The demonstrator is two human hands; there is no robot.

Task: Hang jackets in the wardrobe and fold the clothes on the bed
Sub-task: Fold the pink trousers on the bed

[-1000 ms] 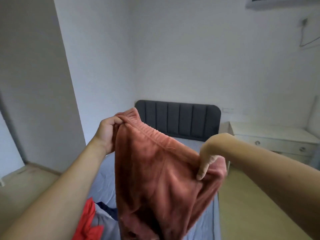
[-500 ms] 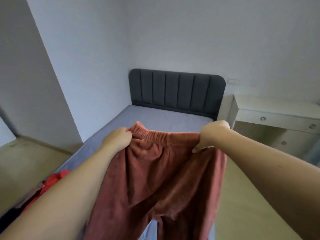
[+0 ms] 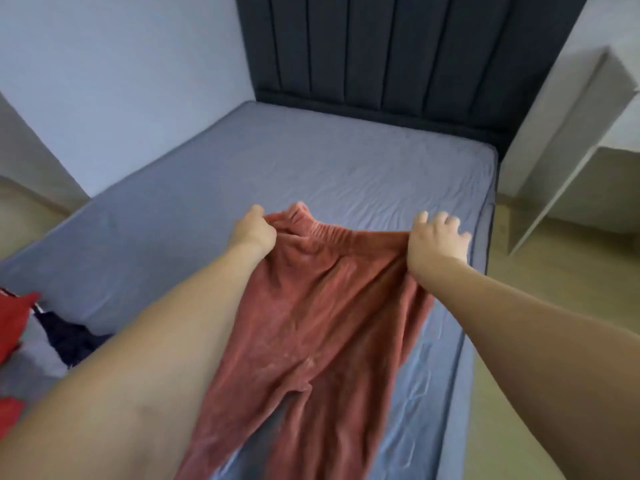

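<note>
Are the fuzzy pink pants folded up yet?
No, spread out. The pants lie flat on the bed, both legs showing, left hand and right hand holding the waistband.

There are no words, numbers, labels or signs to read here. The rust-red trousers (image 3: pixel 311 323) show no tag or brand, and the blue sheet on the bed (image 3: pixel 311 168) is plain. The red clothes (image 3: pixel 14 317) at the near left show no print.
</note>
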